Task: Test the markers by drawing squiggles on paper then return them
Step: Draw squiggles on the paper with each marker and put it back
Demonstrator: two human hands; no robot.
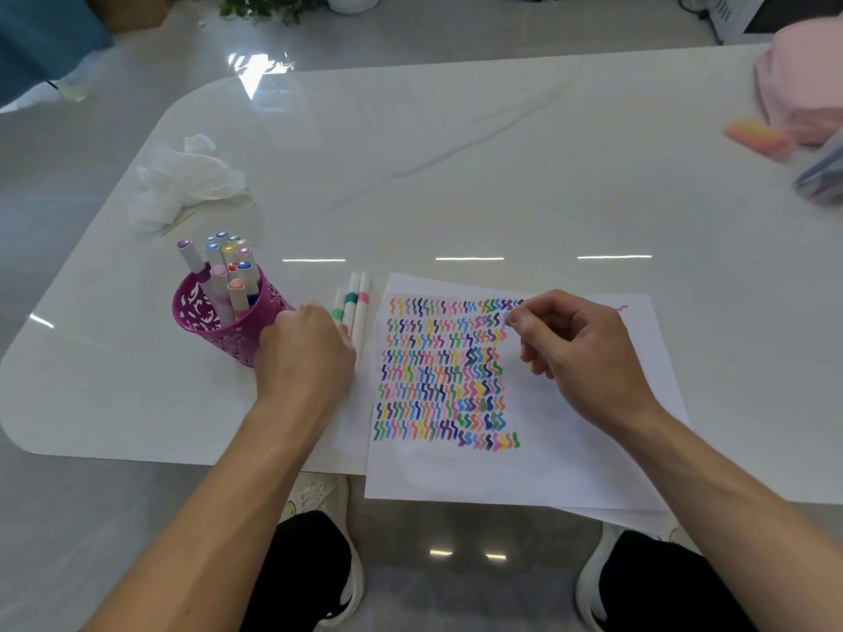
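Note:
Three white markers (351,303) with green and pink bands lie side by side on the table, just left of the paper. My left hand (305,353) covers their lower ends, knuckles up, with its fingers curled down round the nearest, mint-green marker (337,307). A purple perforated cup (205,319) holding several capped markers (226,266) stands just left of that hand. The white paper (570,440) carries rows of coloured squiggles (442,371). My right hand (579,353) hovers over the squiggles' upper right corner, fingers loosely curled, holding nothing that I can see.
A crumpled white tissue (187,175) lies at the back left of the white table (410,152). At the far right are a pink shape (803,79), an orange object (757,134) and a blurred bundle (821,175). The paper overhangs the table's near edge above my knees.

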